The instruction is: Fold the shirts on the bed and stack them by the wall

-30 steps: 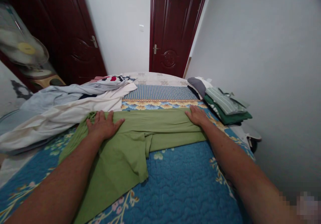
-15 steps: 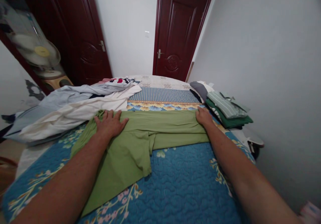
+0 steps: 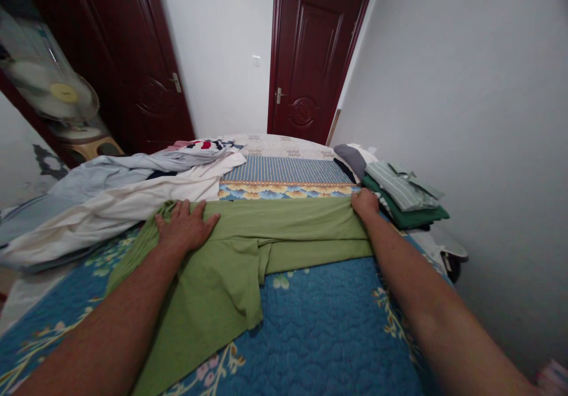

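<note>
A green garment [image 3: 275,230] lies spread across the blue quilted bed cover [image 3: 319,325], partly folded, with one end hanging toward me on the left. My left hand [image 3: 184,227] lies flat on its left part, fingers stretched out. My right hand [image 3: 364,202] rests at the garment's far right corner; its fingers look curled over the cloth edge, closed on it.
A heap of white and striped clothes [image 3: 110,195] covers the bed's left side. A stack of folded green and striped clothes [image 3: 402,195] sits at the right against the wall. A fan [image 3: 48,91] stands at left. Two dark red doors [image 3: 310,58] are behind the bed.
My right hand has slid rightward along the garment to its far corner and curled there. My left hand has stayed flat on the cloth. The view shifted slightly.
</note>
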